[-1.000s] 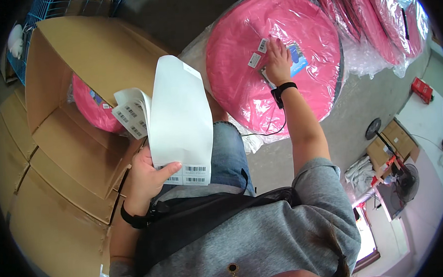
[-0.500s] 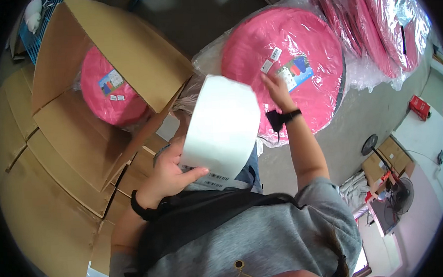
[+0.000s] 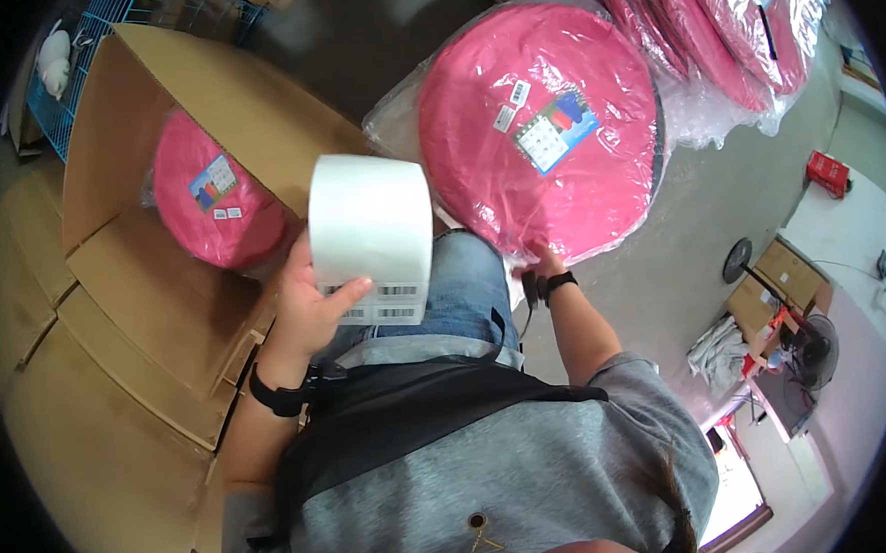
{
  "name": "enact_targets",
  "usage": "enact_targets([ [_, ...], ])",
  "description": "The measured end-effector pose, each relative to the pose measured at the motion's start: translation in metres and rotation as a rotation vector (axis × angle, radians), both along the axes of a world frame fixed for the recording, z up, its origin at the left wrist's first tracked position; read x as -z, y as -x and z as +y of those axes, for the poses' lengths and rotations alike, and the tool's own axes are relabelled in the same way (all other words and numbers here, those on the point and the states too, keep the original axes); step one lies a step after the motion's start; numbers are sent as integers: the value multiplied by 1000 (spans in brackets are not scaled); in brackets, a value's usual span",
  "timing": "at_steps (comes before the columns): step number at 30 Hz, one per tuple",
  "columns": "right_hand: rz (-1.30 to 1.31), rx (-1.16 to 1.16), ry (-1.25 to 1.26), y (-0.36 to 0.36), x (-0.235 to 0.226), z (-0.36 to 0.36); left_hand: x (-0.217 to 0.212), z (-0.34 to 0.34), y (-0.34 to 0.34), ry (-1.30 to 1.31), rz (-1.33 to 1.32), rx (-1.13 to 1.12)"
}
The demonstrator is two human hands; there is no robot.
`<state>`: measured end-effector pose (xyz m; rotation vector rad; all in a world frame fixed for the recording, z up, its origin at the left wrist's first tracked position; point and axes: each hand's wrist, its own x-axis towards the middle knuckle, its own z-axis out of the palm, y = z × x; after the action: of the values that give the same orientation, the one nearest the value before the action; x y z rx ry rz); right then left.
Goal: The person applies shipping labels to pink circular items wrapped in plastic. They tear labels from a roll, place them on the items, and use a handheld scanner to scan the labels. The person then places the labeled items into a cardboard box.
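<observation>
The left hand [image 3: 309, 299] pinches the near end of a white barcode label strip [image 3: 370, 215], thumb laid across the printed face and the other fingers behind; the strip stands up over the denim-clad lap, its blank part curving away on the far side. The right hand [image 3: 546, 263] is at the near edge of a round pink package [image 3: 584, 194] in clear plastic; its fingertips are partly lost there, so I cannot tell whether it grips the wrap. Both wrists wear black bands. The pink package lies far and a little right, with two small white labels and a picture card [image 3: 556, 132] on its upper face. To the left, an open cardboard box [image 3: 243, 102] holds a second pink package [image 3: 210, 224], also labelled, and flat brown cardboard [image 3: 110, 424] spreads nearer. More pink packages [image 3: 716, 32] lean together at the far right. A blue wire cage [image 3: 108, 9] stands far left; a fan [image 3: 816, 357] stands at the right near a brown carton [image 3: 789, 276].
</observation>
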<state>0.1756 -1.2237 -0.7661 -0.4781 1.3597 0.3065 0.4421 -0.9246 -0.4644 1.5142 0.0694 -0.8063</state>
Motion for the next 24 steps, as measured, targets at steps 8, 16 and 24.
enact_targets([
  [8, 43, 648, 115, -37, 31, 39, -22, 35, 7, -125, -46, -43],
  [16, -389, 623, 283, -28, -111, 6, -54, 76, 16, -126, -135, -132],
  [24, -565, 333, 414, -107, -224, -154, -80, 168, 37, -4, -340, -374],
])
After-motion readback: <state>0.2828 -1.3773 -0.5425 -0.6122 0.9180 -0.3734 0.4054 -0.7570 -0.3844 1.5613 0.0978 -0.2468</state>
